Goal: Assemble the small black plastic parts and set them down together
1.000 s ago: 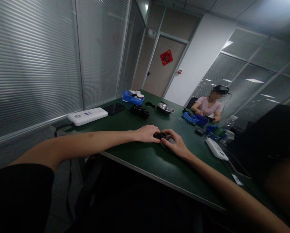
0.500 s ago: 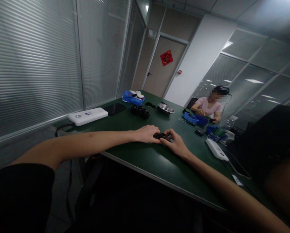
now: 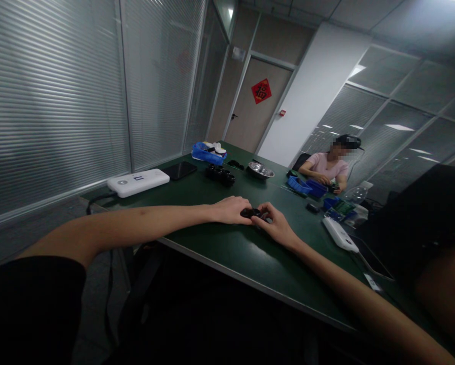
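Observation:
Small black round parts (image 3: 255, 212) lie between my two hands on the green table (image 3: 227, 253); their exact kind is too small to make out. My left hand (image 3: 231, 209) rests palm down with its fingers closed around one side of them. From the other side, my right hand (image 3: 275, 223) pinches them between thumb and fingers. Beyond my hands stands a cluster of similar black round parts (image 3: 220, 175). A shallow metal bowl (image 3: 260, 171) is to its right.
On the left are a white power bank (image 3: 138, 182) with a cable and a black phone (image 3: 180, 171). A blue tray (image 3: 209, 153) stands at the back. Another person (image 3: 328, 167) sits across by blue baskets (image 3: 299, 184). Another white power bank (image 3: 340, 234) lies on the right.
My hands and the black parts keep almost the same place. Across the table, the other person's hands have moved slightly closer together.

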